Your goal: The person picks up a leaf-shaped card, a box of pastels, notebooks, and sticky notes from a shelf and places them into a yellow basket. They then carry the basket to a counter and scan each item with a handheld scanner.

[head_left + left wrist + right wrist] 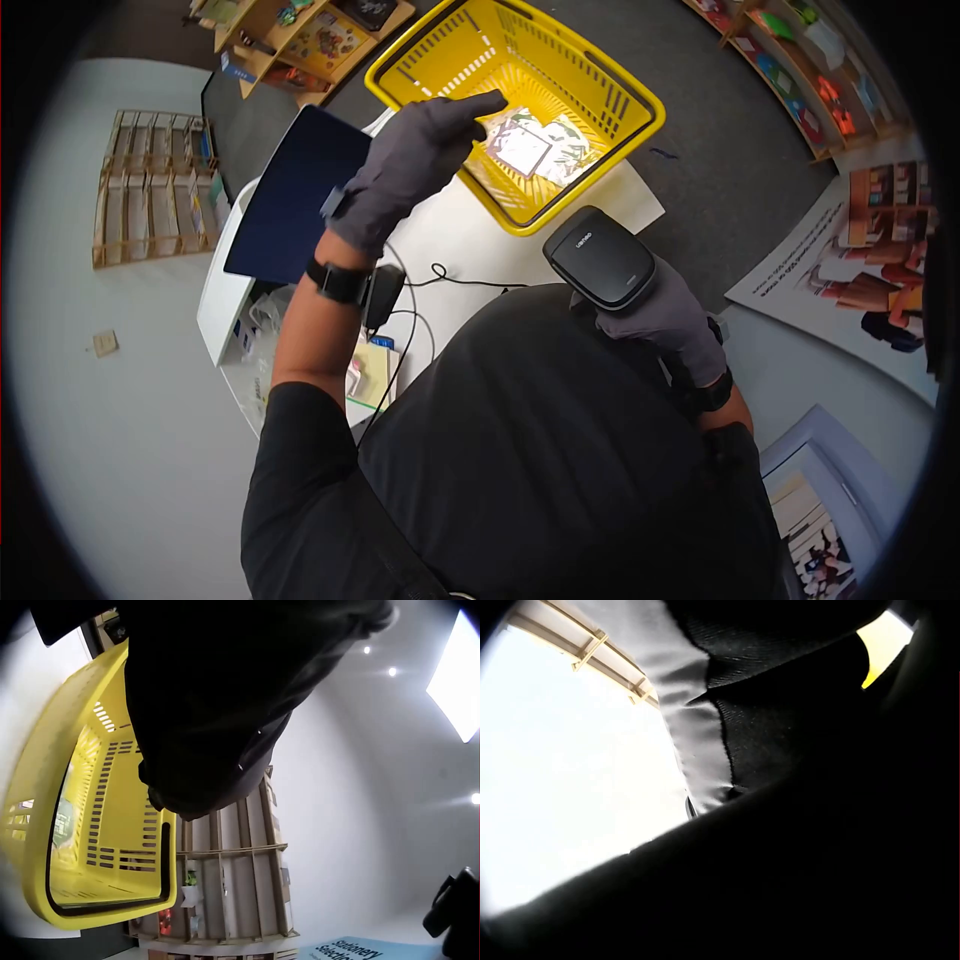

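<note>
My right hand, in a grey glove, holds a black rounded-square device with small pale lettering on top, close against the front of the dark shirt. The fingers under the device are mostly hidden. My gloved left hand hovers by the near left rim of a yellow shopping basket, one finger pointing over its inside, nothing in its grasp. Shiny clear-wrapped packs lie on the basket floor. From the left wrist, that hand shows as a dark shape beside the basket.
The basket stands on a white table, beside a dark blue panel. A black cable crosses the tabletop. A yellow notepad lies at the near left. Wooden shelves stand behind, and a poster is at right.
</note>
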{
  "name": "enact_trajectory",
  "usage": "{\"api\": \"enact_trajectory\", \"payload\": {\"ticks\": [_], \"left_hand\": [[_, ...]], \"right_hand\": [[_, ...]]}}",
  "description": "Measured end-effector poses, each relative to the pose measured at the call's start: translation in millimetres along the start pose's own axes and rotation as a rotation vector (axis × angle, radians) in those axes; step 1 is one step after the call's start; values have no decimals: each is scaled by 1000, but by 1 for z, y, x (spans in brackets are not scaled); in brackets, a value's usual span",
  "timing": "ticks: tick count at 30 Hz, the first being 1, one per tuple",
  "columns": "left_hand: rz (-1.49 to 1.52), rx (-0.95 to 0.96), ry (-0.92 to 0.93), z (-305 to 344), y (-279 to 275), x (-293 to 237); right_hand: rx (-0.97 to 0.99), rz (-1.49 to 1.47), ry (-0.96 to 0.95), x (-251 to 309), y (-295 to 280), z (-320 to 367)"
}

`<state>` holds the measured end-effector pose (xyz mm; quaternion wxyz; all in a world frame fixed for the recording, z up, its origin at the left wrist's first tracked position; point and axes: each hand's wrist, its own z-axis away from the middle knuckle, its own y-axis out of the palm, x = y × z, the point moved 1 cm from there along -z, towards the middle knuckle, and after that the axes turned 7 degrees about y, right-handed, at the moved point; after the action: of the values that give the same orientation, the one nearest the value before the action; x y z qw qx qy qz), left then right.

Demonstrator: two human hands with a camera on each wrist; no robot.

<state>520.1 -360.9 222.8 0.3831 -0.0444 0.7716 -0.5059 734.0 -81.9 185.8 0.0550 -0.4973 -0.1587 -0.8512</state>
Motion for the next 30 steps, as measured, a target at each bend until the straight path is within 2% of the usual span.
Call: {"api": "enact_trajectory", "payload": {"ticks": [1, 3, 4, 6, 7, 9, 12, 18, 21, 25, 26, 29, 30], "left_hand": [[1, 21, 21, -24, 12, 4], [-122, 203, -44, -66, 37, 19], [-125, 227, -24, -83, 53, 39], [-490, 435, 61, -111, 89, 80], [-495, 460, 81, -121, 104, 94], [-710, 819, -106, -141, 128, 109], [-779, 860, -20, -144, 153, 122], [-899, 866, 42, -138, 198, 128], [-908, 940, -25, -140, 197, 128], [-868, 877, -90, -135, 207, 158], [-865, 870, -94, -136, 200, 148], [-873, 1138, 4, -145, 177, 119], [-875, 1125, -3, -142, 170, 118]], "right_hand": [[-22, -19, -8, -4, -5, 4], [-54, -99, 30, -14, -15, 11], [-67, -141, 49, -20, -18, 14], [-104, -180, 39, -28, -25, 19], [-121, -194, 35, -31, -27, 20], [-153, -237, 26, -35, -31, 21], [-188, -433, 65, -40, -36, 28], [-249, -541, 119, -62, -40, 25], [-285, -554, 122, -62, -39, 24], [-238, -463, 120, -55, -37, 22], [-239, -433, 107, -56, -36, 22], [-237, -361, 76, -55, -30, 24], [-220, -367, 87, -50, -28, 24]]}}
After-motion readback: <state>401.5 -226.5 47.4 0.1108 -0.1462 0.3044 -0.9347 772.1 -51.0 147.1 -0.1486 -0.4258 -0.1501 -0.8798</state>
